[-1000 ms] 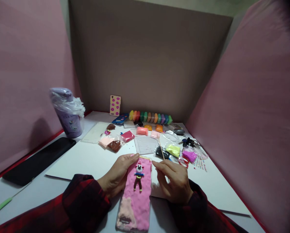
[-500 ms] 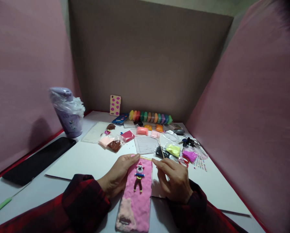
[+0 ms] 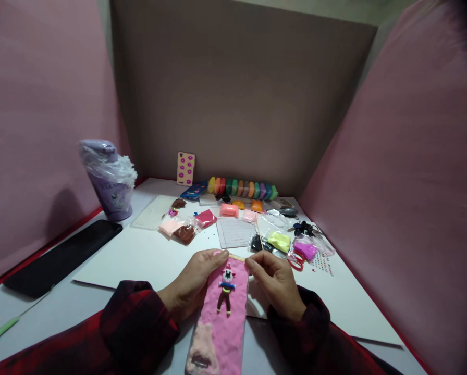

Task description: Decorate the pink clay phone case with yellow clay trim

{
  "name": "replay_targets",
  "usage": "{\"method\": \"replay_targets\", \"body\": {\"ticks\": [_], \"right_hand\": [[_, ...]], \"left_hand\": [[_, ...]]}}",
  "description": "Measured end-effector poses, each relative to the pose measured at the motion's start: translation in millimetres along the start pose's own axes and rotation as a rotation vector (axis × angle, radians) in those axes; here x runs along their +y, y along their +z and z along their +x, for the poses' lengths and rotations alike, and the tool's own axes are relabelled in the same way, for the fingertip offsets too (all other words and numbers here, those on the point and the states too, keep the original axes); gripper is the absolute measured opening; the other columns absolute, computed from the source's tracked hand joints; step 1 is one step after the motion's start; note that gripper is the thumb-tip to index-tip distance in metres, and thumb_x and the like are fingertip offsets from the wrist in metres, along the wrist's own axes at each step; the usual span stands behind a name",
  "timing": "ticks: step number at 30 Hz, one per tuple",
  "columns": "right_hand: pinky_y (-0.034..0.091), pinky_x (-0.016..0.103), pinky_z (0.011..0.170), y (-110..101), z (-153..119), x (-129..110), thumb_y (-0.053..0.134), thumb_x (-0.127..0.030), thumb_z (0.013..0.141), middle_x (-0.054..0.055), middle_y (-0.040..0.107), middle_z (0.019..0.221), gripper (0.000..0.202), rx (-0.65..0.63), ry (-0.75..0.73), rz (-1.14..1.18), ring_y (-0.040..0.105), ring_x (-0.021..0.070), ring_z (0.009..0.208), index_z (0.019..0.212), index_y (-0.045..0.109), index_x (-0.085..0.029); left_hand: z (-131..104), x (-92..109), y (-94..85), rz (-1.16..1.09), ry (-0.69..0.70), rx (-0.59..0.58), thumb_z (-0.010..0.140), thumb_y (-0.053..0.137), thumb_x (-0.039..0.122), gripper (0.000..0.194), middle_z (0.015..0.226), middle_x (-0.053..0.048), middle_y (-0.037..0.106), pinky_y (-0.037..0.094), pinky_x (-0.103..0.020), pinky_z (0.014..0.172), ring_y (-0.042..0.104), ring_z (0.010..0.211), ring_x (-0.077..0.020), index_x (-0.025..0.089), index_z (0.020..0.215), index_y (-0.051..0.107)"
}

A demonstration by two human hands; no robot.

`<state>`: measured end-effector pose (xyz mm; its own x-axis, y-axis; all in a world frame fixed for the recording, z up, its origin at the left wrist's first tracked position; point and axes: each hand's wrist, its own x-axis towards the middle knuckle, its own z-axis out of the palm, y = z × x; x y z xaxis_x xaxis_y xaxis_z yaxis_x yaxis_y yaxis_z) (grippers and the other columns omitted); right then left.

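A phone case [image 3: 228, 333] covered in pink clay, with a beige patch at its lower left, tilts up in front of me. On it lies a small clay figure [image 3: 227, 289] with a white face, blue arms and brown legs. My left hand [image 3: 192, 281] grips the case's left edge, its thumb on the top left corner. A thin pale yellow strip [image 3: 237, 257] runs along the top edge. My right hand [image 3: 278, 281] pinches at the top right corner, at the strip's right end; whether it grips strip or case is too small to tell.
Beyond the case, clay packets [image 3: 279, 241], red scissors [image 3: 296, 260] and a paper sheet [image 3: 235, 233] lie on a white board [image 3: 139, 265]. At left stand a purple bottle [image 3: 110, 182], a black phone-like slab [image 3: 63, 258] and a green-handled tool [image 3: 1, 332].
The case and both hands have shifted slightly right and down. My right hand has turned, its fingers now curled closer at the corner, and more of the red scissors shows.
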<state>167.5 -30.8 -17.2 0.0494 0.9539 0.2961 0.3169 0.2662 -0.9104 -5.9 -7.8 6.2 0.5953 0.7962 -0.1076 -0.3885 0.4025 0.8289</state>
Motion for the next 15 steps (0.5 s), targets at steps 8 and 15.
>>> {"method": "replay_targets", "body": {"ticks": [8, 15], "right_hand": [[0.023, 0.019, 0.039, 1.3, 3.4, -5.9, 0.070, -0.046, 0.069, -0.004, 0.048, 0.049, 0.034, -0.038, 0.254, 0.366, 0.036, 0.0070, 0.043, 0.062, 0.057, -0.016], [0.020, 0.019, 0.038, 1.1, 3.4, -7.3, 0.066, -0.049, 0.072, -0.005, 0.045, 0.048, 0.038, -0.061, 0.288, 0.382, 0.032, 0.0055, 0.041, 0.059, 0.055, -0.015]], "left_hand": [[-0.6, 0.2, 0.4, -0.025, -0.007, 0.017, 0.080, 0.062, 0.035, 0.031, 0.074, -0.014, 0.068, 0.048, -0.030, 0.066, 0.062, 0.063, -0.0185, 0.006, 0.090, 0.067], [-0.2, -0.7, 0.1, -0.060, -0.016, 0.022, 0.082, 0.060, 0.031, 0.027, 0.071, -0.012, 0.067, 0.048, -0.030, 0.067, 0.061, 0.061, -0.0169, 0.006, 0.089, 0.066]]}}
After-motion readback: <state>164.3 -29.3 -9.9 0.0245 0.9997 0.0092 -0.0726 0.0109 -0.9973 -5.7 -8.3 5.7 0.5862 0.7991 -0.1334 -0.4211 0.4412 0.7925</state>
